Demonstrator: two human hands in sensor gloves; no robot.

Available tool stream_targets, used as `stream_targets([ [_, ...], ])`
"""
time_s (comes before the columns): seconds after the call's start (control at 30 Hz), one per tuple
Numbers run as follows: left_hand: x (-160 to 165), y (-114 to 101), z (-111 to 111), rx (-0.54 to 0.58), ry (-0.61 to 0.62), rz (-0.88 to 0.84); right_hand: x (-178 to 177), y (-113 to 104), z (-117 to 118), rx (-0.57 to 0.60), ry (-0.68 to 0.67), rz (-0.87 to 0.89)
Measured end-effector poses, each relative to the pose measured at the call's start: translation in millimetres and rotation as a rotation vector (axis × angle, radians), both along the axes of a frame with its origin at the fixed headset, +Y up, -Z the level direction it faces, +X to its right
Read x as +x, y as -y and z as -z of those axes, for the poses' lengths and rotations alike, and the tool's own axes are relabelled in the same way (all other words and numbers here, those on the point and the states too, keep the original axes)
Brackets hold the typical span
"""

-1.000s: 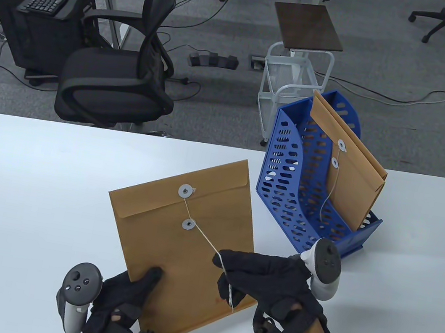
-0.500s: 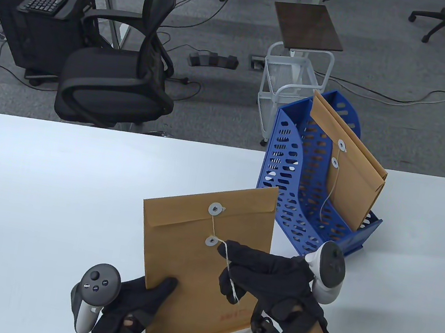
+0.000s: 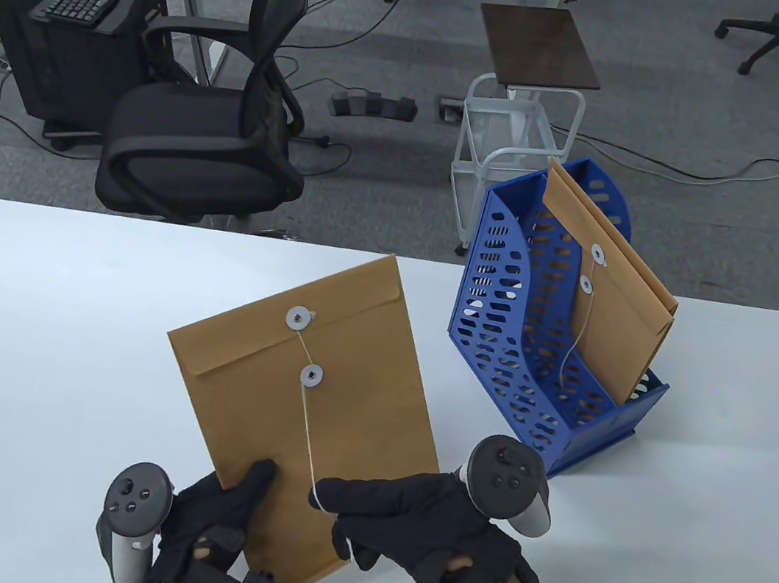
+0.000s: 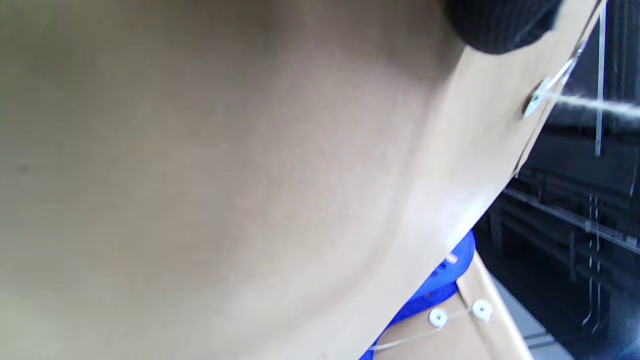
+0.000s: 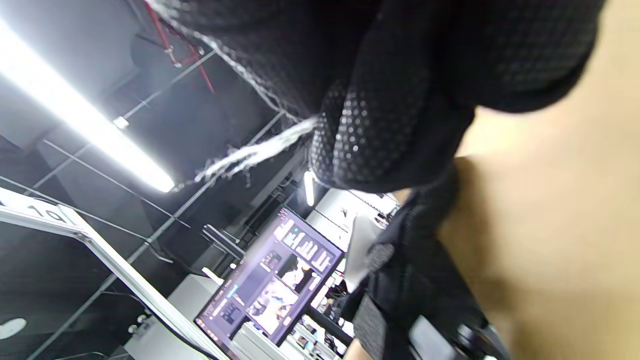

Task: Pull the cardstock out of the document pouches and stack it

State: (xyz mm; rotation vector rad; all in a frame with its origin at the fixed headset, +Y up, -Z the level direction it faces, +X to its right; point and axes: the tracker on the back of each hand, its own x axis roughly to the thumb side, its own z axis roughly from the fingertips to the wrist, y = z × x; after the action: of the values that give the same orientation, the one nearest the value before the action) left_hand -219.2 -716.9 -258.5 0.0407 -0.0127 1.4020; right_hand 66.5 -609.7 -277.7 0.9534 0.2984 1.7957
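Note:
A brown document pouch (image 3: 309,412) with two grey button discs and a white string (image 3: 307,434) is held up over the white table (image 3: 41,323). My left hand (image 3: 234,504) grips its lower edge, thumb on the front. My right hand (image 3: 353,509) pinches the string's free end near the pouch's lower right. The pouch fills the left wrist view (image 4: 225,175). The string shows blurred between my right fingers (image 5: 380,125) in the right wrist view (image 5: 255,150). The flap is closed.
A blue perforated file holder (image 3: 527,359) stands on the table at the right, holding two more brown pouches (image 3: 612,299) upright. Beyond the table's far edge are a black office chair (image 3: 215,128) and a small white trolley (image 3: 513,133).
The pouch swung right and back left, now tilted with its top further away. My right hand moved down and left, drawing the string taut from the lower button.

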Motion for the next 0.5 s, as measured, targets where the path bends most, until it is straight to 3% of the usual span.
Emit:
stream_targets([
  [0.2,-12,-1,-2,0.019,-0.057,-0.070,33,2,19,-0.035,0.135,-0.082],
  [0.27,-13,-2,-2,0.027,-0.055,-0.067,61,1,30,-0.061,0.291,-0.089],
  [0.43,-10,-2,0,0.030,-0.026,-0.012,122,12,49,-0.182,0.518,0.050],
  [0.5,-5,-2,1,0.037,-0.001,0.052,146,16,49,-0.181,0.756,0.125],
])
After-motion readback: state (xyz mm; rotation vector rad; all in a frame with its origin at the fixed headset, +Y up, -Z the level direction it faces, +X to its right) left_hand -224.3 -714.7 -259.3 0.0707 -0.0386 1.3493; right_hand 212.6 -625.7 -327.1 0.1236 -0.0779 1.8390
